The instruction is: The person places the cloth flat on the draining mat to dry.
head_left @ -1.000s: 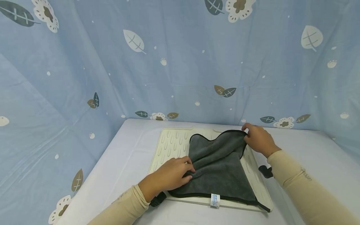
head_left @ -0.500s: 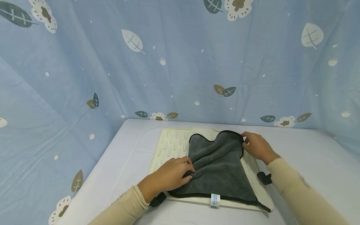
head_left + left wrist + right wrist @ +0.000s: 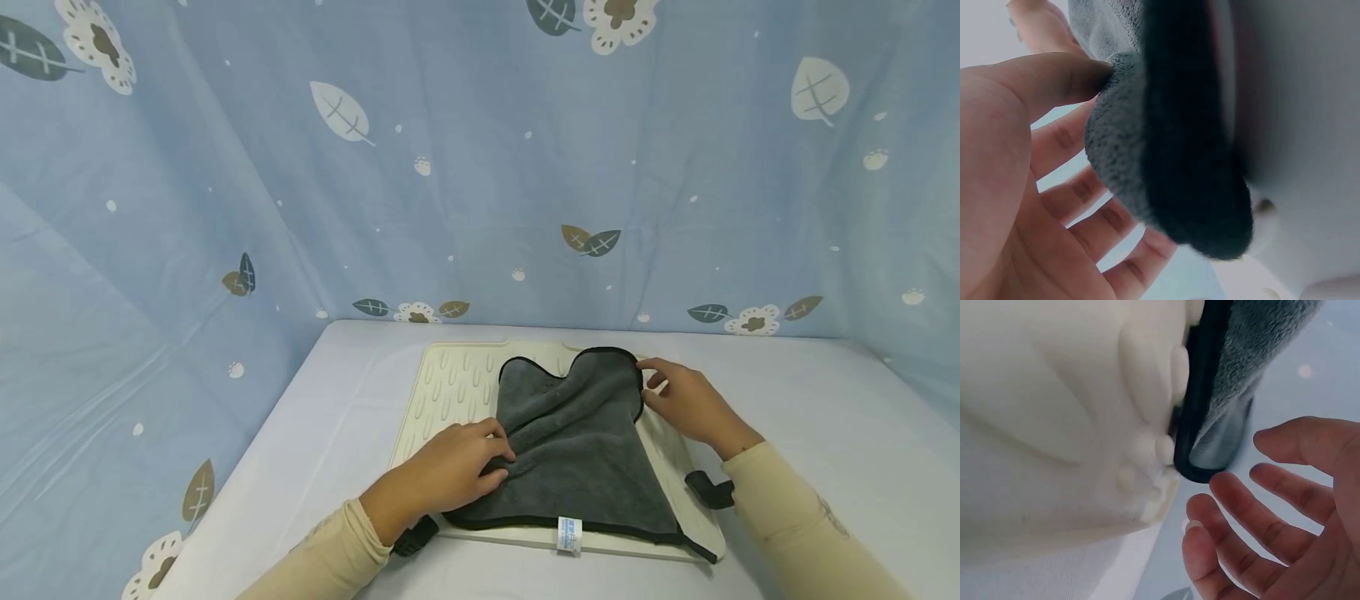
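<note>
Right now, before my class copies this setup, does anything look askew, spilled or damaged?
The gray cloth looks askew: it lies rumpled across the cream mat, with folds near the left hand, and its white tag sticks out past the mat's near edge. No spill or damage shows.

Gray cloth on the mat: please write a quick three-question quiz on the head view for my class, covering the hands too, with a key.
1. True or false: part of the mat is bare beside the cloth.
2. Multiple choice: along which edge of the cloth, as the person faces it, is the white tag? A) far B) near C) left
3. Short answer: which hand is nearer the cloth's far edge?

Key
1. True.
2. B.
3. The right hand; the left hand is at the cloth's left side.
</note>
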Demonstrator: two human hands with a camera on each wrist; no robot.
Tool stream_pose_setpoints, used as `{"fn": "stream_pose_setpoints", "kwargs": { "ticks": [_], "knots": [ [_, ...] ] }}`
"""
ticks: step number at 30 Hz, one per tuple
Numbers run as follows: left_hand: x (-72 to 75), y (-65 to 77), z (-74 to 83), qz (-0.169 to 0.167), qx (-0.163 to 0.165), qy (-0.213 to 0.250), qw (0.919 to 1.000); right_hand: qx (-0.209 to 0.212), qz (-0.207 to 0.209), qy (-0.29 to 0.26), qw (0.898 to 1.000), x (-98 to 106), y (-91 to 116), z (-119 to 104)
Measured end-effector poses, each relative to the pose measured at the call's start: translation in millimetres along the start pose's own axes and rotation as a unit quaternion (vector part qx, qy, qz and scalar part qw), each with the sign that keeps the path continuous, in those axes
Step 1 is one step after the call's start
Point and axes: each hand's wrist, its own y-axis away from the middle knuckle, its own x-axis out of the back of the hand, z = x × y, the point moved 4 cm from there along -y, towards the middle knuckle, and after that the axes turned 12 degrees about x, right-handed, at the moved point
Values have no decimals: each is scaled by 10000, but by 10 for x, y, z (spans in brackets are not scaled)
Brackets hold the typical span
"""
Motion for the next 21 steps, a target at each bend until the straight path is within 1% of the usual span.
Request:
{"fn": "stream_pose_setpoints", "kwargs": {
  "ticks": [4,10,13,17,21],
  "knots": [
    [12,10,6,18,0,24,10000,170,-16,-16,9999,-13,47,-80],
    [21,13,8,-16,39,-32,10000,754,-10,-2,9972,-34,139,-236],
    [18,10,7,-26,34,-17,10000,844,-42,-69,9964,-32,180,-319],
    [13,9,4,-38,23,7,10000,838,-157,-143,9963,-23,232,-419],
    [16,8,3,-18,5,26,10000,992,-343,-64,9945,-19,260,-519]
  ]
}}
